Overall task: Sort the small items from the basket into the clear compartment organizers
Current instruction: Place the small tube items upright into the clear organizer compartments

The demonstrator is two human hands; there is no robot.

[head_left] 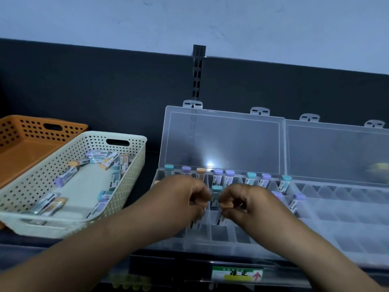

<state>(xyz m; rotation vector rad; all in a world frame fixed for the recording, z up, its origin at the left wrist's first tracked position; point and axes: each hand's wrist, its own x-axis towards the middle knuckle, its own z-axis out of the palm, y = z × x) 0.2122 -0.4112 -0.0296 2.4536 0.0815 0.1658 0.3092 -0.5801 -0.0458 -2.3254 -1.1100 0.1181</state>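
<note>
**Sorting under way: both hands over the left organizer, basket still stocked**

Far left of the frame: an orange basket (25,148). No tubes can be seen in the part that shows.

Lower left: the cream perforated basket (126,171), touching the orange one. It holds a loose scatter of small tubes (65,178) lying flat, with purple, teal and orange caps and paper labels. More than a dozen appear to remain.

Handling judgement: the tubes look light, rigid and smooth-sided, so they may roll or slip. A pinch at the cap end or upper barrel should suit, lowering each one base first into a cell.

Centre: the left hand (181,197) has its fingers curled downward round a blurred tube (199,217) whose cap is hidden. Just right of it, the right hand (242,201) pinches an orange-capped tube (226,205) at the cap, its barrel hanging into a cell. A teal-capped tube (216,194) stands between the two hands.

Centre right: the left organizer (210,234), lid (221,140) raised. Its back row holds upright tubes of mixed cap colours, and its near cells look unfilled.

Far right: the right organizer (347,218), lid up. No tubes are visible in its cells.
</note>
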